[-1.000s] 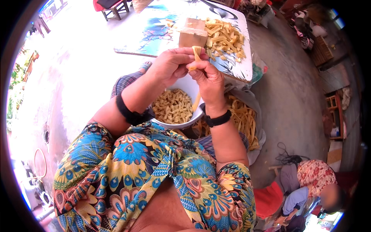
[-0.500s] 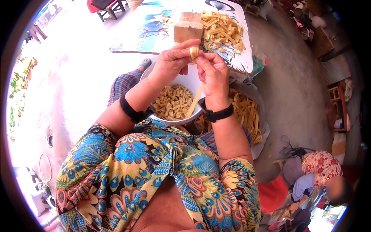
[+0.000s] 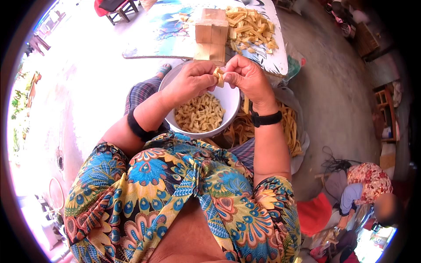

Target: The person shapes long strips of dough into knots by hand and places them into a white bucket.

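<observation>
Between my two hands is a small yellowish strip bundle [image 3: 219, 77], folded and wound; its material I cannot make out. My left hand [image 3: 197, 79] pinches the bundle from the left with thumb and fingers. From the right, my right hand [image 3: 246, 79] closes thumb and forefinger at the bundle, and a narrow yellow strip [image 3: 246, 105] hangs below that hand. Both hands are over the far part of a white bowl [image 3: 233, 106]. Many small knotted yellowish pieces [image 3: 199, 115] lie in the bowl.
Beyond the bowl, a low patterned table [image 3: 162, 35] bears wooden blocks [image 3: 211, 31] and a heap of cut yellow pieces [image 3: 252, 28]. Long yellow strips [image 3: 287, 127] lie in a bag right of the bowl. Another person [image 3: 366, 184] works at lower right. A stool [image 3: 119, 9] stands far left.
Both hands came slightly lower. The long strip that slanted down into the bowl from my right hand no longer crosses it; the right wrist has shifted right.
</observation>
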Motion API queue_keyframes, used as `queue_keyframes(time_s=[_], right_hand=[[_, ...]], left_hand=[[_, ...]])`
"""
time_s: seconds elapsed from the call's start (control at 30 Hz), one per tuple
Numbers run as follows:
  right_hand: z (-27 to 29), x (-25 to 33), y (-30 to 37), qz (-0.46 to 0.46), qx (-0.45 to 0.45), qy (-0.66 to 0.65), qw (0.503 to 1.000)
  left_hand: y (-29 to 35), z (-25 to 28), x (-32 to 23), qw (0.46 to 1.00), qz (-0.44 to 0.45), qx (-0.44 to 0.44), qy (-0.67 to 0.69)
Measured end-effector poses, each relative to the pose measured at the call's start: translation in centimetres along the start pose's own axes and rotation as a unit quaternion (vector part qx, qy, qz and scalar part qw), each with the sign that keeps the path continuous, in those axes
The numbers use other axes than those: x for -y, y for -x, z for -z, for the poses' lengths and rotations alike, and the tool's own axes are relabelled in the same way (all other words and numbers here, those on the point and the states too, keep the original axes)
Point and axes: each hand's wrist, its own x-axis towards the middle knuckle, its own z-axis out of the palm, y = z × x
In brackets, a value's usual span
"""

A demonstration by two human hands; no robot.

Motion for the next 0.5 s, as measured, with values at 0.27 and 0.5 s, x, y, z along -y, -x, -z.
queue_keyframes(time_s=[0.27,0.5], right_hand=[[1.7,-0.3,0.7,0.061,-0.05,-0.103,0.992],[1.6,1.5,1.3,0.09,-0.09,-0.032,0.991]], left_hand=[[1.0,-0.1,-1.5,0.981,0.07,0.097,0.155],[2.1,1.8,-1.6,0.988,0.056,0.131,0.055]])
